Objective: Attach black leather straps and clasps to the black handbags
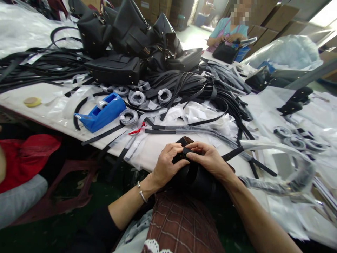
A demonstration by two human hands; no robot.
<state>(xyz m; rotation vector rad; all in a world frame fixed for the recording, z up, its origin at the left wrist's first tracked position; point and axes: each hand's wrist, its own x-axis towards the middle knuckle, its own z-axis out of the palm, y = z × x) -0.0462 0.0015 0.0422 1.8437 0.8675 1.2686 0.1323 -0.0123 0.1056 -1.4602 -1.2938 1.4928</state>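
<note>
Both my hands meet at the near table edge over a coiled black strap (pixel 193 175). My left hand (pixel 167 162), with a bracelet on the wrist, curls its fingers round the strap's left side. My right hand (pixel 210 158) pinches the strap's top end right beside the left fingertips. The strap loops down into my lap, its lower part hidden by my arms. A longer black strap (pixel 234 151) runs off to the right from under my right hand.
A blue tape dispenser (pixel 101 112) sits left of centre on the white table (pixel 39 105). Plastic-wrapped strap coils (pixel 129 117), loose black straps (pixel 195 88) and black handbags (pixel 116 68) fill the middle. Another person (pixel 229 31) works at the far end. A red stool (pixel 76 182) stands lower left.
</note>
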